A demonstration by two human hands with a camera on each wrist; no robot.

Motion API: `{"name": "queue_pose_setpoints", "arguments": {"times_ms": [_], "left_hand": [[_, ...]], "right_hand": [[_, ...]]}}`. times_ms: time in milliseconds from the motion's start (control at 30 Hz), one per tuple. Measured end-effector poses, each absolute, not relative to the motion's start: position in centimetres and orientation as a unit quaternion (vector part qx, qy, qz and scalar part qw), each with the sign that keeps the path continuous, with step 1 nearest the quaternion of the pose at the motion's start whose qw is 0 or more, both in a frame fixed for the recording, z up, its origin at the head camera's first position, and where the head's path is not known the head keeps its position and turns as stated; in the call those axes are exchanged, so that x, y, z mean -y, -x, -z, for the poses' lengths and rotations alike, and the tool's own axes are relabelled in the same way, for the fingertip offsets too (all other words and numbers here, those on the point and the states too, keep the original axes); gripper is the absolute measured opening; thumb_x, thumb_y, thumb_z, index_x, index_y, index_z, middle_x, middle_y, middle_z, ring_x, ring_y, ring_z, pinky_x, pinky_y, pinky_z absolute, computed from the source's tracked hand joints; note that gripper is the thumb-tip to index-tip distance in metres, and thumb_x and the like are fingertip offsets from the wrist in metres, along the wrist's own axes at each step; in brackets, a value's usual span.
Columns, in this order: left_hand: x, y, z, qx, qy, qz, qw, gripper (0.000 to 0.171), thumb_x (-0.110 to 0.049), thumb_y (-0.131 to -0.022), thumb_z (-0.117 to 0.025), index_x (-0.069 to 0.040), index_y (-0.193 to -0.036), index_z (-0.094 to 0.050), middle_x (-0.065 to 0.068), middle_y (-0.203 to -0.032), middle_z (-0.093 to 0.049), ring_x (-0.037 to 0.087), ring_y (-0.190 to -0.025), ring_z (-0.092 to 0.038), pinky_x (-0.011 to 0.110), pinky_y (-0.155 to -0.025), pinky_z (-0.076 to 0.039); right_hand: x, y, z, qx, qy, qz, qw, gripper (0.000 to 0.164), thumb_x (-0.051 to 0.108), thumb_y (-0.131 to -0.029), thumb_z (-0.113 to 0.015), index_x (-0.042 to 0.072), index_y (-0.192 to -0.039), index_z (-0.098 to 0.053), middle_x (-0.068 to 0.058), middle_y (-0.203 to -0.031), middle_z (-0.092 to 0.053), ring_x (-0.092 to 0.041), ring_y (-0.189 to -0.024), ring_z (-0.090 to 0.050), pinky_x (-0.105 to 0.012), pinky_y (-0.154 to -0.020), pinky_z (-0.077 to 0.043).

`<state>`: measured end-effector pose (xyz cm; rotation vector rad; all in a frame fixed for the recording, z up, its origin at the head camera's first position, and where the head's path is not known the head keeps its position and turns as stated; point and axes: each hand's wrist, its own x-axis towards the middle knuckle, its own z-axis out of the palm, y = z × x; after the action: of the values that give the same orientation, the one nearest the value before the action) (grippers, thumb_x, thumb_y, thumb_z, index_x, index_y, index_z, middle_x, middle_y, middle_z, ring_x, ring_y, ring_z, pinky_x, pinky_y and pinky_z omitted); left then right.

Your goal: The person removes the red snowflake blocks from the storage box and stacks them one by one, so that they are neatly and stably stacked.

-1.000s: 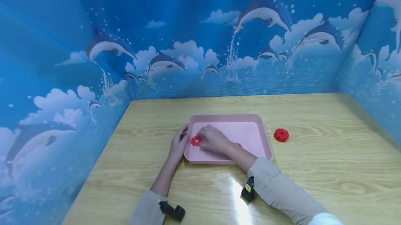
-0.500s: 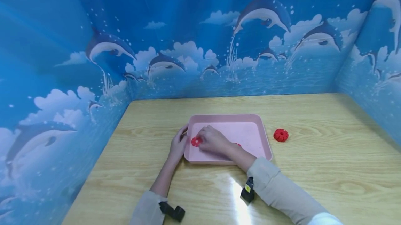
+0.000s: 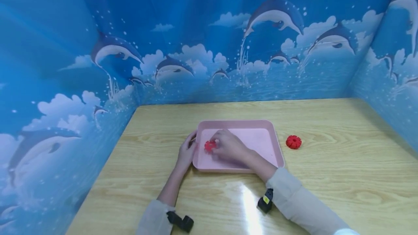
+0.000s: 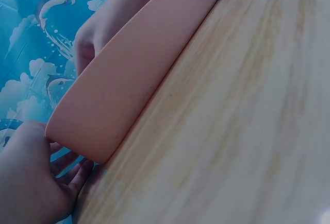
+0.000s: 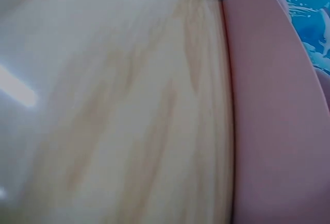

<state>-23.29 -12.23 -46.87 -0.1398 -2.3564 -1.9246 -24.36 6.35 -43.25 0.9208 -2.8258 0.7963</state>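
In the head view, my right hand (image 3: 229,148) is over the left part of a shallow pink tray (image 3: 254,169). Its thumb and fingers pinch a red flower-shaped piece (image 3: 209,146), slightly blurred. My left hand (image 3: 186,153) grips the tray's left side. The left wrist view has that hand (image 4: 31,177) at the corner of the tray wall (image 4: 124,85), with fingers against the outside and the thumb hidden past the rim. Beyond the wall, part of the right hand (image 4: 103,28) shows. In the right wrist view, the tray wall (image 5: 278,105) hides most of the hand.
A round red cluster of petal-edged pieces (image 3: 293,142) lies on the wooden table (image 3: 330,162) to the right of the tray. Blue dolphin-print sheets (image 3: 196,82) stand behind the table and at both sides.
My right hand has shifted slightly right with the red flower-shaped piece. A bit of red earlier visible beside the right wrist is now hidden. The left hand keeps its place on the tray.
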Motion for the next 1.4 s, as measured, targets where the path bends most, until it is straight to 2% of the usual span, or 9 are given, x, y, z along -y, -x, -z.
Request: {"name": "queue_pose_setpoints", "arguments": {"times_ms": [133, 367, 633, 1000, 1233, 1400], "left_hand": [[12.1, 22.5, 45.5, 0.769, 0.049, 0.636, 0.044, 0.043, 0.001, -0.090, -0.045, 0.004, -0.133, -0.043, 0.023, -0.133, -0.043, 0.037, -0.116, -0.045, 0.043, -0.097, -0.039], [12.2, 23.3, 47.0, 0.777, 0.033, 0.627, 0.049, 0.042, -0.003, -0.091, -0.047, -0.003, -0.133, -0.046, 0.016, -0.132, -0.047, 0.031, -0.115, -0.048, 0.040, -0.097, -0.040], [12.2, 23.2, 46.9, 0.781, 0.035, 0.621, 0.057, 0.041, -0.005, -0.092, -0.047, -0.002, -0.132, -0.047, 0.017, -0.132, -0.047, 0.033, -0.114, -0.048, 0.042, -0.097, -0.039], [12.2, 23.1, 46.9, 0.777, 0.025, 0.627, 0.048, 0.042, -0.006, -0.092, -0.047, -0.003, -0.134, -0.045, 0.016, -0.134, -0.045, 0.031, -0.117, -0.046, 0.041, -0.098, -0.038], [12.1, 23.1, 46.7, 0.776, 0.030, 0.628, 0.047, 0.042, -0.005, -0.092, -0.047, -0.003, -0.134, -0.045, 0.016, -0.133, -0.045, 0.032, -0.117, -0.046, 0.041, -0.098, -0.038], [12.1, 23.1, 46.7, 0.776, 0.029, 0.629, 0.045, 0.043, -0.005, -0.092, -0.047, -0.004, -0.134, -0.045, 0.016, -0.133, -0.046, 0.032, -0.117, -0.046, 0.040, -0.098, -0.038]], "right_hand": [[-7.7, 23.8, 42.6, 0.913, -0.295, -0.278, 0.049, 0.028, 0.020, -0.073, -0.076, 0.009, -0.097, -0.068, 0.000, -0.098, -0.060, -0.018, -0.097, -0.050, -0.032, -0.085, -0.046], [-10.6, 22.6, 41.6, 0.916, -0.263, -0.299, 0.050, 0.031, 0.021, -0.074, -0.076, 0.011, -0.102, -0.067, -0.002, -0.106, -0.057, -0.020, -0.098, -0.051, -0.035, -0.080, -0.050], [-14.0, 21.3, 41.1, 0.918, -0.234, -0.311, 0.077, 0.032, 0.019, -0.074, -0.076, 0.013, -0.104, -0.067, -0.002, -0.105, -0.057, -0.020, -0.093, -0.052, -0.036, -0.073, -0.051], [-18.2, 19.9, 40.2, 0.920, -0.202, -0.312, 0.120, 0.035, 0.014, -0.072, -0.076, 0.007, -0.105, -0.067, -0.009, -0.109, -0.057, -0.024, -0.090, -0.052, -0.037, -0.069, -0.053], [-20.9, 19.3, 39.8, 0.917, -0.182, -0.322, 0.147, 0.035, 0.007, -0.073, -0.073, 0.005, -0.106, -0.066, -0.011, -0.105, -0.058, -0.026, -0.092, -0.050, -0.046, -0.072, -0.051], [-22.7, 18.8, 39.7, 0.923, -0.161, -0.315, 0.154, 0.037, 0.006, -0.073, -0.074, 0.004, -0.108, -0.064, -0.014, -0.108, -0.056, -0.028, -0.091, -0.050, -0.047, -0.068, -0.052]]}}
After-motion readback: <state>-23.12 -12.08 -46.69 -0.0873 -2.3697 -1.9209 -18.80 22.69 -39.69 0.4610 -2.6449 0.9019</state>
